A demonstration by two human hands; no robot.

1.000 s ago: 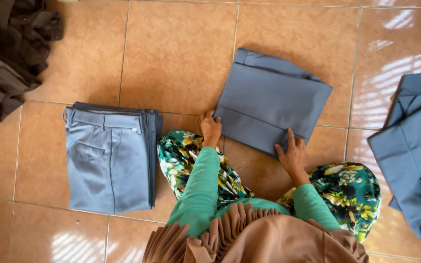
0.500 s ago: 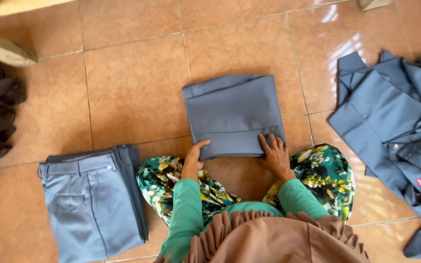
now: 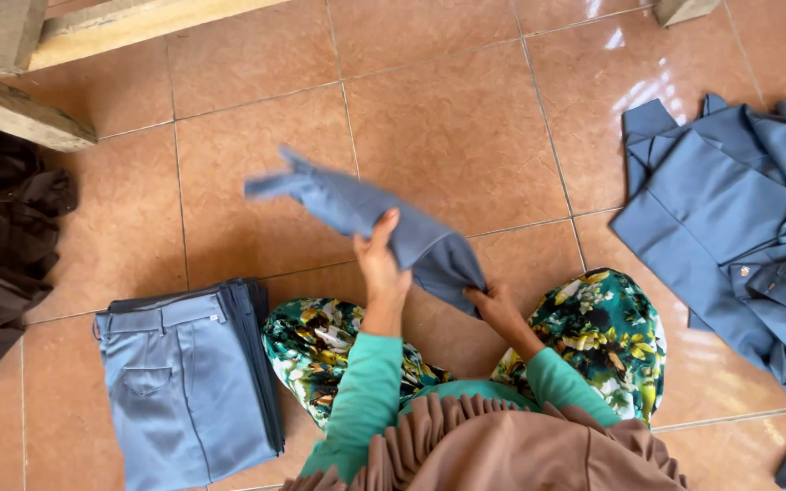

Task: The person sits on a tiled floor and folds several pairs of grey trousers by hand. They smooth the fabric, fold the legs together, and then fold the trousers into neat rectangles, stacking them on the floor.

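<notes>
Folded blue-grey garment [image 3: 384,218] lifted, left fingers [image 3: 382,238] wrapped round it, right fingers [image 3: 482,295] pinching edge

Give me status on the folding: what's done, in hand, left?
Done: a stack of folded blue trousers lies on the floor tiles. In hand: left hand and right hand each have a grip on a folded blue garment, lifted off the floor. Left: unfolded blue jackets and dark brown clothes.

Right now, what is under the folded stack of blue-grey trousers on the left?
Under the blue-grey trousers only the tiled floor shows around the edges. The top pair covers the layers beneath; only their dark edges show.
</notes>
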